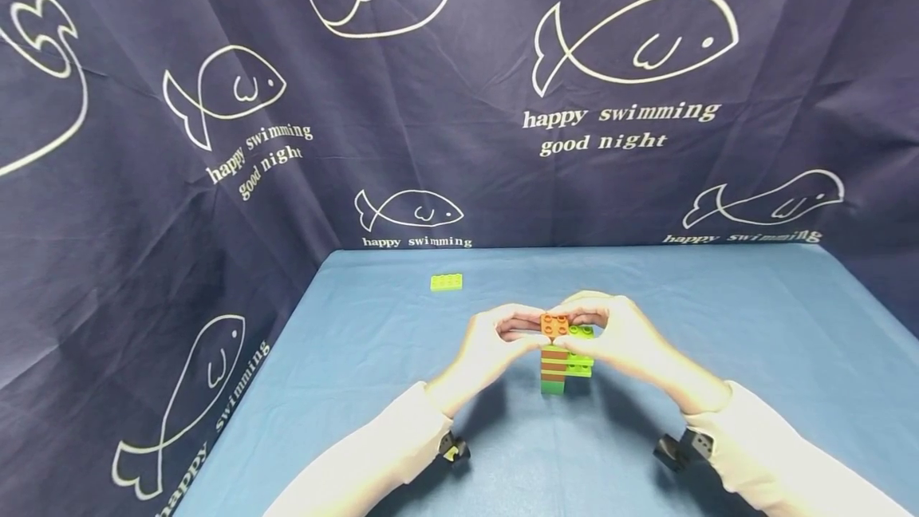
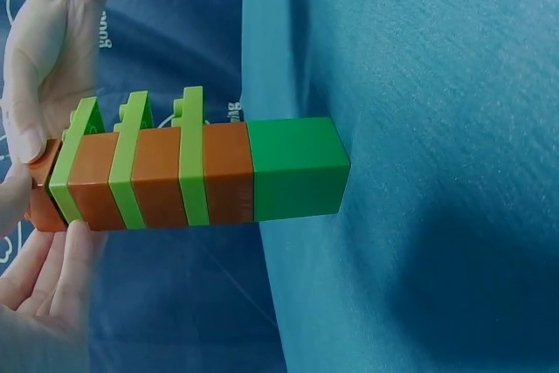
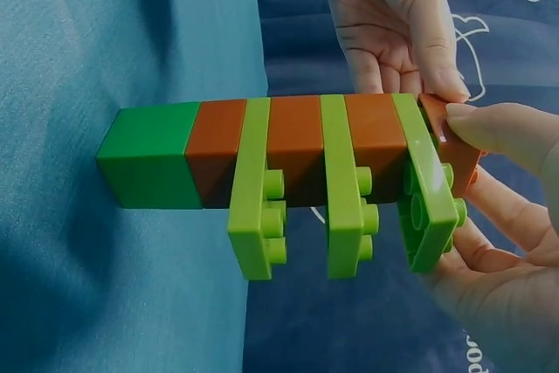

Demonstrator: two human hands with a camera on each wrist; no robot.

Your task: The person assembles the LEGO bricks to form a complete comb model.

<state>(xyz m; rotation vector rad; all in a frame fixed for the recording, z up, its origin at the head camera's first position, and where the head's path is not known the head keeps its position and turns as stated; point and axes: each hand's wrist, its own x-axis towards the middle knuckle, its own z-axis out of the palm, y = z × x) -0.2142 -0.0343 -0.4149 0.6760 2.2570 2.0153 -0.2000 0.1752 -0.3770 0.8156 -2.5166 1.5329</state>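
Observation:
A tower of toy building bricks stands upright on the table, with a green brick (image 2: 297, 172) at its base. Above that, brown bricks (image 3: 295, 141) alternate with three lime plates (image 3: 343, 207), whose studded ends stick out toward the right-hand side. At the top sits an orange-brown brick (image 1: 554, 325), slightly tilted against the uppermost lime plate (image 3: 428, 185). My left hand (image 1: 495, 345) pinches this top brick from the left between thumb and fingers. From the right, my right hand (image 1: 610, 333) pinches the same brick, the two thumbs meeting at its near side.
A loose lime plate (image 1: 447, 282) lies farther back and left on the blue table cloth (image 1: 373, 357). Behind and to the left hangs a dark blue curtain (image 1: 431, 118) with white fish drawings. A small dark camera (image 1: 454, 447) is strapped at the left wrist.

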